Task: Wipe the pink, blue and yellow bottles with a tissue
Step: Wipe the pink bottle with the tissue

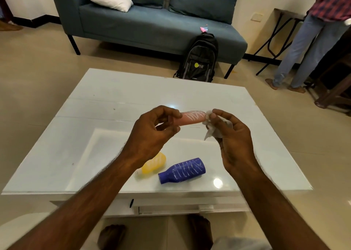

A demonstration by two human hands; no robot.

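My left hand (pixel 153 130) holds the pink bottle (pixel 191 117) by its neck end, lying sideways above the white table (pixel 106 105); white scribble marks show on its side. My right hand (pixel 231 135) grips a crumpled white tissue (pixel 212 131) pressed against the bottle's base end. The yellow bottle (pixel 154 163) lies on its side on the table, partly hidden by my left forearm. Beside it, to the right, lies the blue bottle (pixel 183 170), also on its side, with white marks across its body.
A black backpack (pixel 199 59) leans against a blue sofa (pixel 152 21) beyond the table. A person in jeans (pixel 303 46) stands at the far right near a folding table and wooden furniture. My feet show under the table's near edge.
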